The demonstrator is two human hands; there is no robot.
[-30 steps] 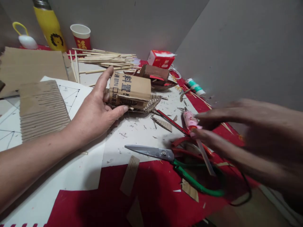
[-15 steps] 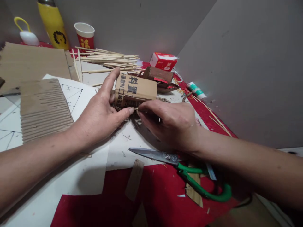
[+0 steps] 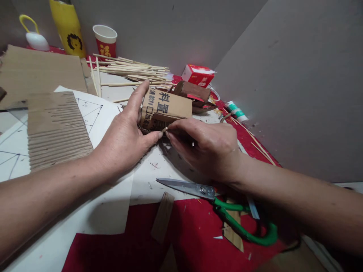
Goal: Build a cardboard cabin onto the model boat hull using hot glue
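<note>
With right hand [image 3: 205, 145]: just brought in from the side, pinching seemingly pale stick tip [image 3: 165, 129] | With left hand [image 3: 124, 132]: clamped around cardboard model [image 3: 171, 105], over white sheet [image 3: 143, 177] | Now working two-handed at near edge

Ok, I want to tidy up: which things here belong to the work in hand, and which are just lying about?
In the work:
printed cardboard piece, held by the left hand, with the right hand at its near edge
probably scissors, wooden sticks, corrugated sheet

Apparently lying about:
yellow bottle
red paper cup
red-and-white packet
</note>
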